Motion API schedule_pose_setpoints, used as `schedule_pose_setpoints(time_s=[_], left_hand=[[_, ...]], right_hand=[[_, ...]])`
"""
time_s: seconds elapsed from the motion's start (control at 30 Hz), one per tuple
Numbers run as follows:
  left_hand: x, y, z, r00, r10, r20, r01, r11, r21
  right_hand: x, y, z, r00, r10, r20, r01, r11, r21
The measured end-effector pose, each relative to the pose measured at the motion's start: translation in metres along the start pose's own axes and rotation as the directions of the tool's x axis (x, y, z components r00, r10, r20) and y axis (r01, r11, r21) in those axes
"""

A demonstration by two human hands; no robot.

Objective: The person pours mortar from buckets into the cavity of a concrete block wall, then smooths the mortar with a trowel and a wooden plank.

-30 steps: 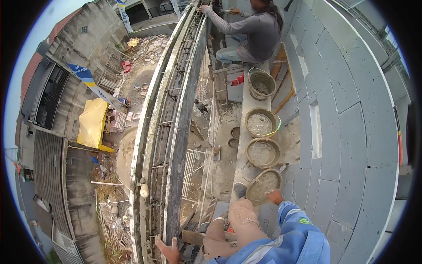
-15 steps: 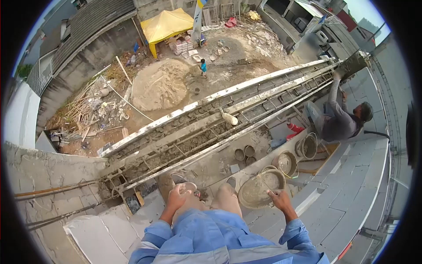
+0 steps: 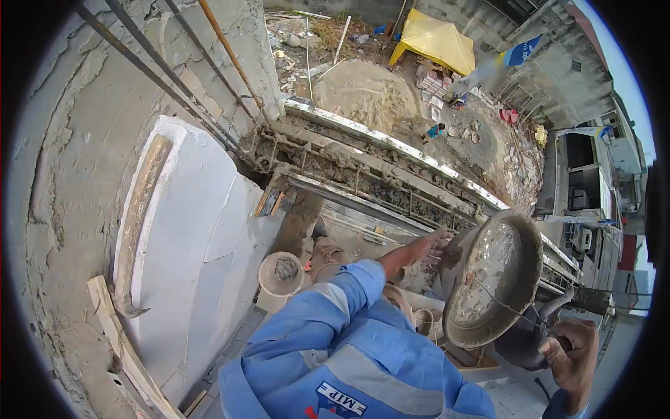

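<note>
A large mortar-caked bucket [image 3: 453, 269] is raised in front of me and tilted, its mouth towards my view. Wet grey mortar [image 3: 495, 262] shows inside. My right hand [image 3: 571, 355] is closed around the bucket's thin wire handle [image 3: 499, 300], which runs across the mouth to my fingers. On the other side, my left hand [image 3: 427, 248] lies with fingers stretched out right at the bucket's outer wall. Behind the bucket, a co-worker's sleeve [image 3: 556, 304] and dark cap [image 3: 518, 349] show in part; the rest of that person is hidden.
Beyond runs a formwork trench [image 3: 349, 174] with bars and concrete. A smaller bucket [image 3: 281, 274] stands left of my legs. On the white block wall [image 3: 202, 258] lies a wooden-handled hammer [image 3: 142, 216]. Steel bars [image 3: 167, 84] stick out upper left. Far below are a sand pile [image 3: 363, 91] and yellow canopy [image 3: 434, 42].
The large bucket has come up from the ledge with my right hand on its handle. My left hand has moved from my knee to the bucket's side. My view has turned.
</note>
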State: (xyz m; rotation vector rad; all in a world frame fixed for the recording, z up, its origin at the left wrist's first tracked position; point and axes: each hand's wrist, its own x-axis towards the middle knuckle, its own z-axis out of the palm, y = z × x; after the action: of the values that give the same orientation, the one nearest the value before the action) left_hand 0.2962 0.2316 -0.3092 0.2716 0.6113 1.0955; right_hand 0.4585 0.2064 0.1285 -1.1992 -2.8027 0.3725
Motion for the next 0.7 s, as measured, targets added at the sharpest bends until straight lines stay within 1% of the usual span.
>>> schedule_pose_setpoints(time_s=[0.03, 0.07, 0.1, 0.13, 0.17, 0.2, 0.27, 0.3, 0.33, 0.4, 0.43, 0.47, 0.5, 0.53, 0.6, 0.63, 0.67, 0.7], left_hand=[[0.006, 0.007, -0.004, 1.0, 0.025, -0.002, -0.025, 1.0, -0.013], [0.014, 0.012, -0.012, 0.981, 0.173, 0.082, -0.157, 0.972, -0.177], [0.017, 0.023, -0.022, 0.933, 0.332, 0.139, -0.27, 0.901, -0.34], [0.016, 0.033, -0.036, 0.924, 0.361, 0.129, -0.298, 0.889, -0.348], [0.008, 0.044, -0.053, 0.889, 0.443, 0.114, -0.363, 0.835, -0.414], [-0.004, 0.056, -0.068, 0.848, 0.521, 0.095, -0.422, 0.773, -0.473], [-0.044, 0.079, -0.091, 0.738, 0.654, 0.169, -0.448, 0.661, -0.603], [-0.073, 0.088, -0.09, 0.728, 0.665, 0.165, -0.461, 0.654, -0.599], [-0.101, 0.098, -0.082, 0.736, 0.668, 0.107, -0.466, 0.615, -0.636], [-0.152, 0.114, -0.066, 0.736, 0.677, -0.012, -0.498, 0.528, -0.688], [-0.167, 0.113, -0.061, 0.717, 0.691, -0.09, -0.54, 0.469, -0.699], [-0.175, 0.108, -0.059, 0.685, 0.705, -0.183, -0.593, 0.394, -0.702], [-0.177, 0.101, -0.061, 0.65, 0.709, -0.273, -0.64, 0.317, -0.7], [-0.177, 0.087, -0.068, 0.608, 0.696, -0.383, -0.696, 0.235, -0.678], [-0.158, 0.053, -0.094, 0.483, 0.607, -0.63, -0.814, 0.047, -0.579], [-0.148, 0.041, -0.107, 0.417, 0.547, -0.725, -0.856, -0.031, -0.516], [-0.141, 0.033, -0.117, 0.377, 0.495, -0.783, -0.882, -0.067, -0.467], [-0.137, 0.029, -0.124, 0.344, 0.447, -0.826, -0.9, -0.094, -0.426]], right_hand=[[0.01, -0.012, -0.006, 0.988, -0.106, -0.108, 0.098, 0.992, -0.082], [0.021, -0.019, -0.018, 0.988, -0.154, -0.028, 0.151, 0.984, -0.094], [0.033, -0.025, -0.029, 0.978, -0.204, 0.05, 0.208, 0.973, -0.101], [0.045, -0.03, -0.04, 0.96, -0.249, 0.129, 0.263, 0.959, -0.106], [0.058, -0.036, -0.048, 0.936, -0.286, 0.206, 0.312, 0.944, -0.106], [0.076, -0.048, -0.041, 0.913, -0.347, 0.213, 0.371, 0.925, -0.08], [0.113, -0.073, -0.028, 0.857, -0.465, 0.223, 0.483, 0.875, -0.029], [0.138, -0.088, -0.018, 0.808, -0.537, 0.244, 0.548, 0.836, 0.028], [0.163, -0.102, -0.008, 0.752, -0.605, 0.262, 0.606, 0.791, 0.088], [0.221, -0.146, 0.016, 0.666, -0.671, 0.326, 0.644, 0.738, 0.202], [0.249, -0.17, 0.033, 0.65, -0.674, 0.351, 0.648, 0.733, 0.208], [0.274, -0.196, 0.05, 0.659, -0.598, 0.455, 0.595, 0.785, 0.17], [0.299, -0.221, 0.074, 0.541, -0.695, 0.474, 0.721, 0.673, 0.164], [0.326, -0.237, 0.111, 0.416, -0.799, 0.434, 0.816, 0.539, 0.21], [0.363, -0.284, 0.169, 0.419, -0.711, 0.565, 0.817, 0.567, 0.108], [0.369, -0.284, 0.202, 0.388, -0.727, 0.567, 0.824, 0.549, 0.139], [0.376, -0.275, 0.231, 0.312, -0.838, 0.449, 0.906, 0.404, 0.124], [0.377, -0.266, 0.25, 0.222, -0.917, 0.332, 0.962, 0.262, 0.08]])
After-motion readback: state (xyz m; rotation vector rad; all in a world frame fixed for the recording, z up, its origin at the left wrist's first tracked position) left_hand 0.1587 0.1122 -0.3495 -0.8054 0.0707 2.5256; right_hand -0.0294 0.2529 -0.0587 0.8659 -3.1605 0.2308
